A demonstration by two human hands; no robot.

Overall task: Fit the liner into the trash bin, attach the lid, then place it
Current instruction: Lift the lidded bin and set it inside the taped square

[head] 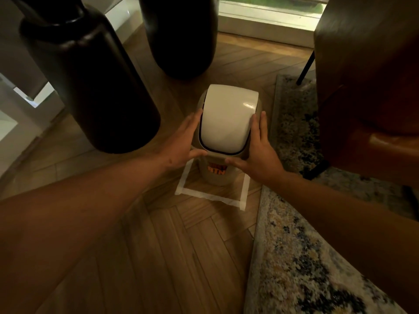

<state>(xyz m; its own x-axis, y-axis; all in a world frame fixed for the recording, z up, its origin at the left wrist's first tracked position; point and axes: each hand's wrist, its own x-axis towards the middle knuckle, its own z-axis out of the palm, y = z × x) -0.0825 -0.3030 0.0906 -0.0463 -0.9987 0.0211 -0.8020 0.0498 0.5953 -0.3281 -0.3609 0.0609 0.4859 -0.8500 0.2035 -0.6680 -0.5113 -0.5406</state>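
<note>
Both hands flank the trash bin (216,175): left hand (183,141) and right hand (258,148) spread flat against the lid (226,118) sides, equally near. Bin upright on floor inside taped square (210,196), lid on; liner not visible. Rug (294,257) just right.

lidded trash bin (216,175), hands flanking, taped square (210,196)

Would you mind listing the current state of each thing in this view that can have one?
Trash bin: upright on the floor, inside the taped square.
Lid: on the bin, swing flap closed.
Taped square: stuck flat to the floor, near side slightly wrinkled.
Left hand: open, flat against the lid's left side.
Right hand: open, flat against the lid's right side.
Liner: not visible.
</note>
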